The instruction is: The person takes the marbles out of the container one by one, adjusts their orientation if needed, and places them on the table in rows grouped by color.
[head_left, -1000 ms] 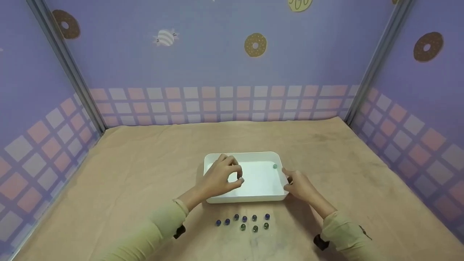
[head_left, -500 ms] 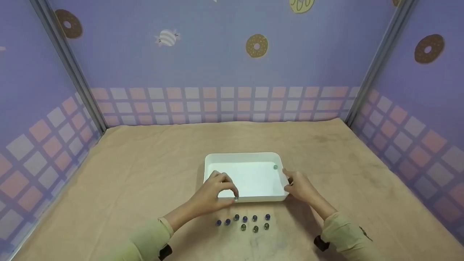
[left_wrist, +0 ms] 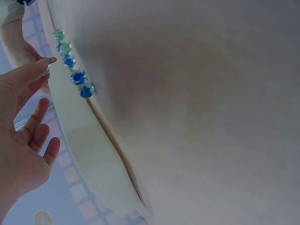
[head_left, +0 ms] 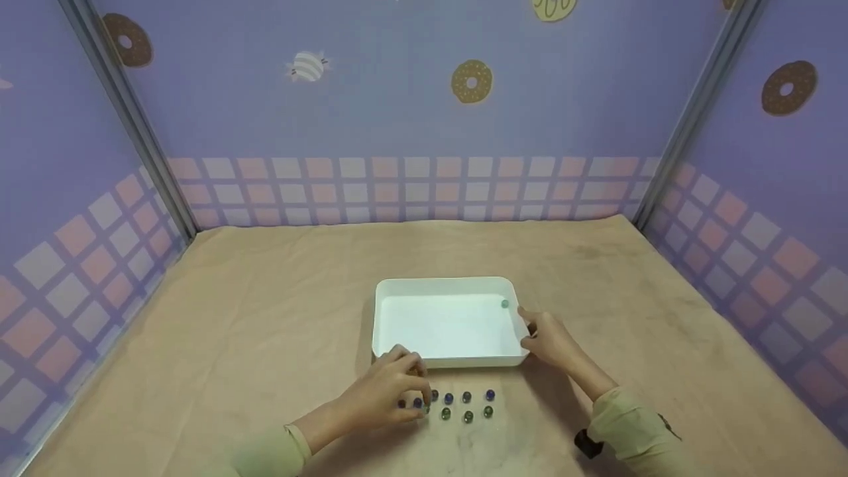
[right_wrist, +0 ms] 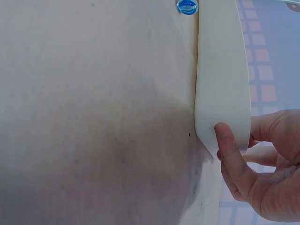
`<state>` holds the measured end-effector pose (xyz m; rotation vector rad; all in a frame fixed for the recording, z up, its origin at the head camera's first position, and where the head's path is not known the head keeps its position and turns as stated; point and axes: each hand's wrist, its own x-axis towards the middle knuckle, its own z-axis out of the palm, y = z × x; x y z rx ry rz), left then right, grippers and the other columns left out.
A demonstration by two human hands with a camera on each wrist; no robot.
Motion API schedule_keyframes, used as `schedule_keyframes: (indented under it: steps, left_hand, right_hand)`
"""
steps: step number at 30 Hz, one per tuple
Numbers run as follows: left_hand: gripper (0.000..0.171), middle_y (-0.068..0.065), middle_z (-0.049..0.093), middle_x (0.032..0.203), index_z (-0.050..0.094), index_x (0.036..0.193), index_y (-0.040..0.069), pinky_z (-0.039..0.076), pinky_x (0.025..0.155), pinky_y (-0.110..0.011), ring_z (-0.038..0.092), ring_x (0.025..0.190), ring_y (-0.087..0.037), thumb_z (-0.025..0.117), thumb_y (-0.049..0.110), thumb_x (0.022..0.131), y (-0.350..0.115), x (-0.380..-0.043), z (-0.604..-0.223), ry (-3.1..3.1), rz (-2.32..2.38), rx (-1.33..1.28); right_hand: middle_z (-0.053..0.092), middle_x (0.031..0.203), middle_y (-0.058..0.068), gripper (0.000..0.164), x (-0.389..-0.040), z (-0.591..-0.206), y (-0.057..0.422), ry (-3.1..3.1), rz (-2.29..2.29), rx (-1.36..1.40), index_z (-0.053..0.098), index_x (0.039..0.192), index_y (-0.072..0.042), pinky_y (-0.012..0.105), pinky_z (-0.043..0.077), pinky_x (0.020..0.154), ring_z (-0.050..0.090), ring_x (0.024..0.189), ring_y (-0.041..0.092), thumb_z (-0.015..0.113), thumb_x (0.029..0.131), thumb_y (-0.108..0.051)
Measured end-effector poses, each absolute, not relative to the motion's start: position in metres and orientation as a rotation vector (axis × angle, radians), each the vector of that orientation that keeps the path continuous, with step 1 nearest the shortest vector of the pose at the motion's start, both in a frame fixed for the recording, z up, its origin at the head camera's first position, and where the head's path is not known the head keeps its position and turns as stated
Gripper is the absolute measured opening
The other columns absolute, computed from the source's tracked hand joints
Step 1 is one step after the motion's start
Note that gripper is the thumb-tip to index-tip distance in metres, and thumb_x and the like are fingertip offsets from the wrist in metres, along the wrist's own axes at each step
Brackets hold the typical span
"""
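My left hand is in front of the white tray, over the left end of a group of glass marbles. Its thumb and index finger pinch a clear greenish marble, seen between the fingertips in the left wrist view. The other fingers are spread away from it. My right hand grips the tray's right side; in the right wrist view the thumb presses the outer wall near the corner. Inside the tray, a pale green marble lies by the right wall.
Blue and green marbles lie on the beige cloth before the tray, among them a blue marble at the right and a green marble nearest me. Purple patterned walls enclose the table at the back and sides.
My left hand has come back from above the tray, over its front rim, down to the marbles in front, with the greenish marble in its fingertips. The right hand stays at the tray.
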<state>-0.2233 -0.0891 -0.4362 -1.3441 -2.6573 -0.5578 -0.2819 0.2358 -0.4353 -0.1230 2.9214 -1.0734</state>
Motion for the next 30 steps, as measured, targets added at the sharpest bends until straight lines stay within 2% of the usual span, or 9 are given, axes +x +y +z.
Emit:
schedule_keyframes:
  steps: [5, 12, 20, 30]
  left_hand:
    - [0.007, 0.007, 0.059, 0.112, 0.075, 0.089, 0.028, 0.042, 0.093, -0.032, 0.043, 0.104, -0.01, 0.076, 0.028, 0.083, -0.0886, -0.2216, -0.4427, -2.666, -0.465, -1.377]
    - [0.01, 0.007, 0.06, 0.114, 0.075, 0.09, 0.03, 0.044, 0.095, -0.033, 0.045, 0.106, -0.012, 0.078, 0.035, 0.082, -0.0871, -0.2227, -0.4466, -2.626, -0.33, -1.428]
    - [0.012, 0.005, 0.061, 0.115, 0.076, 0.092, 0.029, 0.044, 0.096, -0.034, 0.047, 0.106, -0.014, 0.077, 0.031, 0.081, -0.0862, -0.2248, -0.4454, -2.595, -0.248, -1.434]
    - [0.015, 0.006, 0.059, 0.118, 0.074, 0.096, 0.031, 0.045, 0.098, -0.038, 0.044, 0.111, -0.014, 0.077, 0.031, 0.082, -0.0863, -0.2255, -0.4456, -2.636, -0.273, -1.441]
  right_hand:
    - [0.069, 0.102, 0.025, 0.064, -0.2809, -0.4375, 0.2364, 2.929, -1.081, -0.135, 0.044, 0.141, 0.012, 0.027, 0.047, 0.058, 0.058, 0.077, 0.018, 0.058, 0.079, 0.013]
    - [0.068, 0.103, 0.025, 0.065, -0.2795, -0.4377, 0.2352, 2.909, -1.084, -0.113, 0.043, 0.143, 0.01, 0.026, 0.049, 0.057, 0.059, 0.077, 0.018, 0.058, 0.08, 0.012]
    - [0.068, 0.107, 0.03, 0.064, -0.2783, -0.4367, 0.2359, 2.91, -1.123, -0.17, 0.043, 0.142, 0.012, 0.026, 0.049, 0.06, 0.063, 0.084, 0.023, 0.058, 0.08, 0.012]
    - [0.068, 0.106, 0.03, 0.064, -0.2791, -0.4366, 0.2378, 2.921, -1.124, -0.158, 0.043, 0.142, 0.011, 0.027, 0.05, 0.06, 0.062, 0.082, 0.022, 0.058, 0.08, 0.012]
